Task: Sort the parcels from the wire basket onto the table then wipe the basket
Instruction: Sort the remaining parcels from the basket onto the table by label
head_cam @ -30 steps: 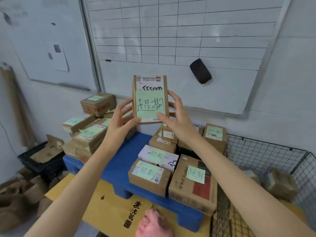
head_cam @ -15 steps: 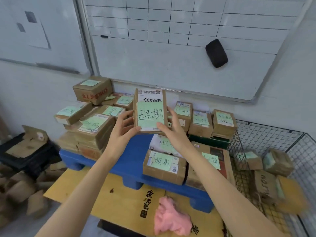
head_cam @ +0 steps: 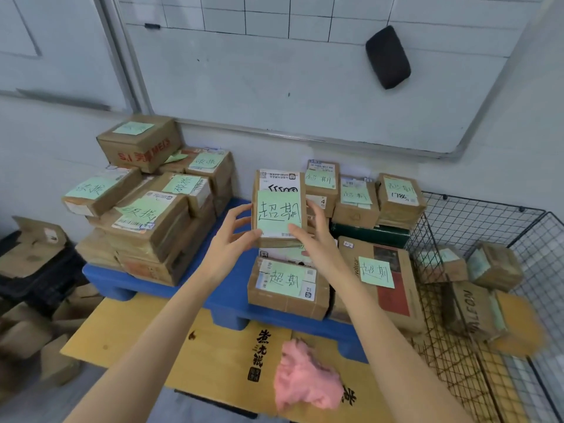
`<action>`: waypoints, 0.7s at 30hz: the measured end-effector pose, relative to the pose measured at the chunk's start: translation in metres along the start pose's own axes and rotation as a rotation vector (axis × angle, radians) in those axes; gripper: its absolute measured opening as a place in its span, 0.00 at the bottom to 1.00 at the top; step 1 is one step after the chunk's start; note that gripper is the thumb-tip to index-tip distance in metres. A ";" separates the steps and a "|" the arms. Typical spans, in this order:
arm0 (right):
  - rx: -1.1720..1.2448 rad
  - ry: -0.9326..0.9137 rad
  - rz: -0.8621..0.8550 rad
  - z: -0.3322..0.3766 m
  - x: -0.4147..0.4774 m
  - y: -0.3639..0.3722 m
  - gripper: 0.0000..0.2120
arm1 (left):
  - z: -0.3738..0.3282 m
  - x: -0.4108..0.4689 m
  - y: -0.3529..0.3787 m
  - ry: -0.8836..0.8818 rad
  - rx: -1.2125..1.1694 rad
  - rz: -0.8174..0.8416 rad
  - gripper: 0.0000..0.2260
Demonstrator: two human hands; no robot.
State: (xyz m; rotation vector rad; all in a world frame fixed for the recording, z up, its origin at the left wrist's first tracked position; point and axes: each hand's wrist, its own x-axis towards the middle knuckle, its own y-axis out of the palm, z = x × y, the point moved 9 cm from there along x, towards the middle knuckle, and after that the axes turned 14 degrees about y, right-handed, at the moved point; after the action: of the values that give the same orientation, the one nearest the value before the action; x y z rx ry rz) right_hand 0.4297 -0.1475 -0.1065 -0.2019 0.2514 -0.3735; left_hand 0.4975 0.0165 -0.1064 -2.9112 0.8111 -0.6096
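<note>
Both hands hold one small brown parcel [head_cam: 278, 206] with a green handwritten note, upright above the blue pallet [head_cam: 225, 297]. My left hand [head_cam: 230, 239] grips its left edge and my right hand [head_cam: 311, 239] its right lower edge. Under it sit more green-noted parcels: a flat one [head_cam: 287, 286] and a large box [head_cam: 378, 279] to the right. A stack of parcels [head_cam: 146, 215] fills the pallet's left side. The wire basket [head_cam: 488, 227] at the right still holds several brown parcels [head_cam: 494, 265]. A pink cloth [head_cam: 305, 380] lies on the yellow table [head_cam: 183, 346].
A row of small noted parcels [head_cam: 360, 193] lines the wall behind the pallet. A whiteboard [head_cam: 274, 71] with a black eraser [head_cam: 388, 56] hangs above. Crumpled cardboard and a black crate [head_cam: 33, 270] lie on the floor at the left.
The parcel in both hands has come down from in front of the whiteboard toward the pallet. The view has tilted down, showing more of the table, cloth and basket.
</note>
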 end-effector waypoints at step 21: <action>0.126 0.355 -0.330 -0.119 0.008 -0.142 0.27 | 0.033 0.055 0.105 0.286 0.697 0.317 0.28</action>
State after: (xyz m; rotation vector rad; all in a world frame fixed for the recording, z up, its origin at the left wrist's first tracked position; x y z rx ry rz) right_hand 0.3568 -0.2974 -0.1874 -0.0504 0.5455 -0.7527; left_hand 0.5032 -0.1032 -0.1338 -2.0511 0.8429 -1.0336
